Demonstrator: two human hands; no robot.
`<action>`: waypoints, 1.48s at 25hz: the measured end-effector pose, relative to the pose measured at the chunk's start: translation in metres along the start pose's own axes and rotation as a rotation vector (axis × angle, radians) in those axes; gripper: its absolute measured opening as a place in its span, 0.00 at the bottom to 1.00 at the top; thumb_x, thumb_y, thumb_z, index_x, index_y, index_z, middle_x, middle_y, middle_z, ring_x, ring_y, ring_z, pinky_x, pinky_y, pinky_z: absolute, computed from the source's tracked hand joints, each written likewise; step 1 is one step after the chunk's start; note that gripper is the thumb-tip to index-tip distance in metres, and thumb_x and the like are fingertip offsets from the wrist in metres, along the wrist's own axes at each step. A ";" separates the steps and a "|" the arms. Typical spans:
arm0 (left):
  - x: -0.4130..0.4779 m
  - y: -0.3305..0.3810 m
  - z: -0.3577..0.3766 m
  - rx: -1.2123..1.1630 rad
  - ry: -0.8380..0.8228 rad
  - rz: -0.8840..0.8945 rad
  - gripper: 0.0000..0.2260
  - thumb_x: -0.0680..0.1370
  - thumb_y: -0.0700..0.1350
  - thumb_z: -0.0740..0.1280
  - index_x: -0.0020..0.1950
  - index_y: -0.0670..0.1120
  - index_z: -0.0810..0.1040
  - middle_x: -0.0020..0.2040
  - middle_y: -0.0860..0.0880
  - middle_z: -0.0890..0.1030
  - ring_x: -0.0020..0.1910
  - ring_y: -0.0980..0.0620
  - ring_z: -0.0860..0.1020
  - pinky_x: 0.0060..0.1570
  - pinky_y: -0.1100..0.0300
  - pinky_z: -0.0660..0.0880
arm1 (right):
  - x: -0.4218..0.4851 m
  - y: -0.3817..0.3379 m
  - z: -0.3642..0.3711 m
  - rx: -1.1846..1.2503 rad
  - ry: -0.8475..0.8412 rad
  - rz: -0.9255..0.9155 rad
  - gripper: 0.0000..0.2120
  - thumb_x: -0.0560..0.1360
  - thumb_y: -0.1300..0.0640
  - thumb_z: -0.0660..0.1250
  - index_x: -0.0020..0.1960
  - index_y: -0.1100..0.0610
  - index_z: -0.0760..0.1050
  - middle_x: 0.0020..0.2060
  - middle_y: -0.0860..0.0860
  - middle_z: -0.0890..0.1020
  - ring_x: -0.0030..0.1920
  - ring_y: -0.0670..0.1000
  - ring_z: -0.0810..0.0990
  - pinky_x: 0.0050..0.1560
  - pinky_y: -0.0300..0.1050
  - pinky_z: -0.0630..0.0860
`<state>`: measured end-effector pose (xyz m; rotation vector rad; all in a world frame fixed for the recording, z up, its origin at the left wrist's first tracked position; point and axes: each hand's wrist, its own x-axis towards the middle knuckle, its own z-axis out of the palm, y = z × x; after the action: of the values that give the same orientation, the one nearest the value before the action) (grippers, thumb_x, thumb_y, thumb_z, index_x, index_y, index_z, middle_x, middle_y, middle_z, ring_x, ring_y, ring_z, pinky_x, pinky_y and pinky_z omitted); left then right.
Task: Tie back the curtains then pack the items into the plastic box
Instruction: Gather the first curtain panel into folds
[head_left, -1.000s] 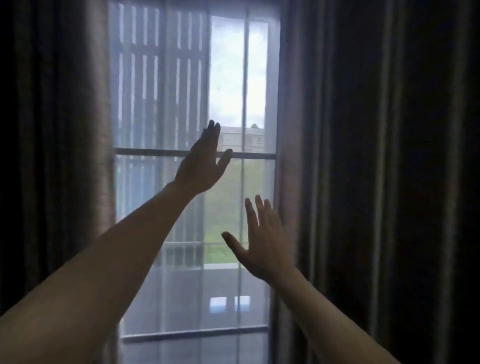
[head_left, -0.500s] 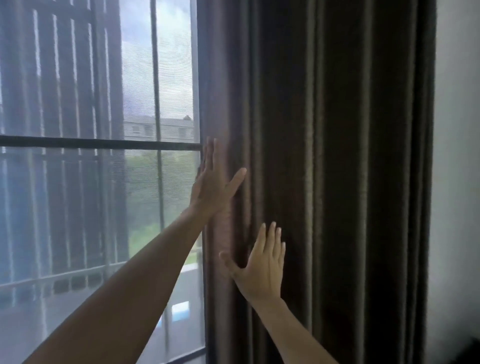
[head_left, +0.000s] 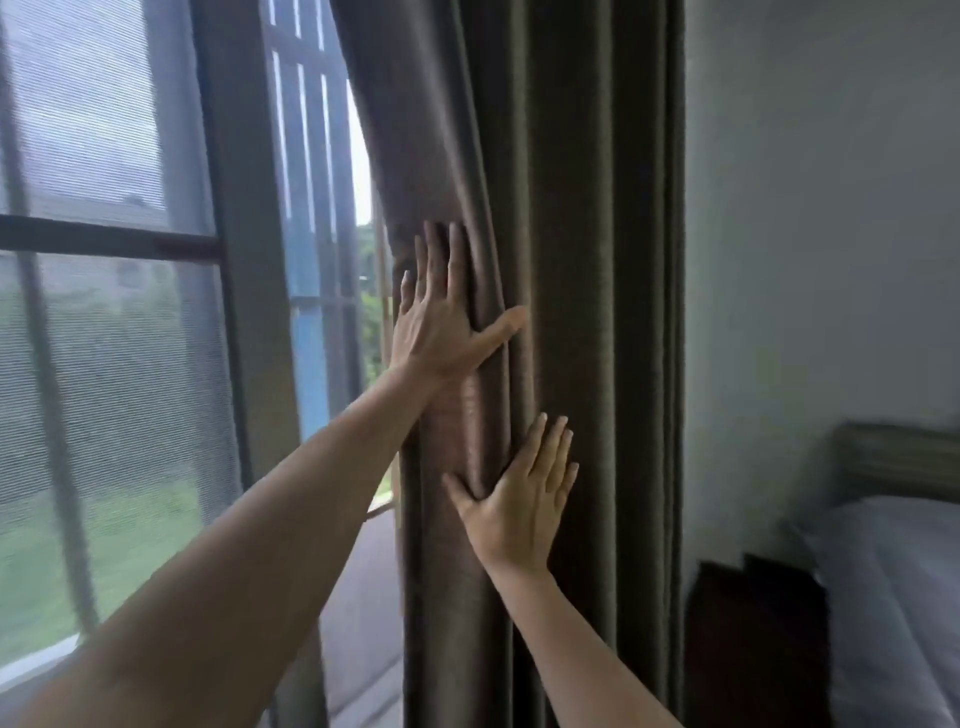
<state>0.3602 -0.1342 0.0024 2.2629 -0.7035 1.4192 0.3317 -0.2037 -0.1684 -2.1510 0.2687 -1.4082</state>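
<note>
Two flat hands press the brown curtain (head_left: 597, 234) toward the wall (head_left: 805, 208) at right — left hand (head_left: 441, 327) higher, right hand (head_left: 519, 504) lower and nearer, fingers straight, gripping nothing — apparently bunching its folds clear of the window (head_left: 104, 364), ready for tying. The tying itself looks not yet begun.

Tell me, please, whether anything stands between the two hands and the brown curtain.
Nothing visible does: the left hand, higher, and the right hand, lower, both lie flat against the curtain with straight fingers.
</note>
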 end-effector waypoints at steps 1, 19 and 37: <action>0.007 0.002 0.011 -0.020 -0.002 0.012 0.47 0.70 0.71 0.54 0.76 0.46 0.38 0.78 0.44 0.40 0.76 0.47 0.40 0.72 0.54 0.39 | 0.008 0.008 0.001 -0.007 -0.005 0.008 0.57 0.61 0.33 0.71 0.75 0.63 0.48 0.74 0.63 0.55 0.75 0.60 0.51 0.72 0.54 0.47; 0.150 0.024 0.233 -0.115 -0.065 0.102 0.47 0.71 0.72 0.55 0.75 0.49 0.33 0.77 0.45 0.35 0.76 0.46 0.37 0.74 0.48 0.43 | 0.198 0.164 0.107 -0.116 0.136 -0.059 0.58 0.61 0.38 0.74 0.75 0.63 0.46 0.75 0.62 0.53 0.75 0.58 0.49 0.72 0.53 0.46; 0.236 0.142 0.443 -0.510 0.114 0.118 0.41 0.77 0.61 0.58 0.75 0.47 0.34 0.77 0.46 0.37 0.74 0.51 0.35 0.71 0.52 0.38 | 0.364 0.347 0.113 -0.372 0.169 -0.015 0.57 0.60 0.38 0.73 0.75 0.64 0.48 0.74 0.61 0.59 0.75 0.58 0.55 0.72 0.51 0.45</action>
<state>0.6805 -0.5451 0.0373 1.7589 -1.0391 1.2312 0.6341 -0.6169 -0.1063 -2.3260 0.6225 -1.6572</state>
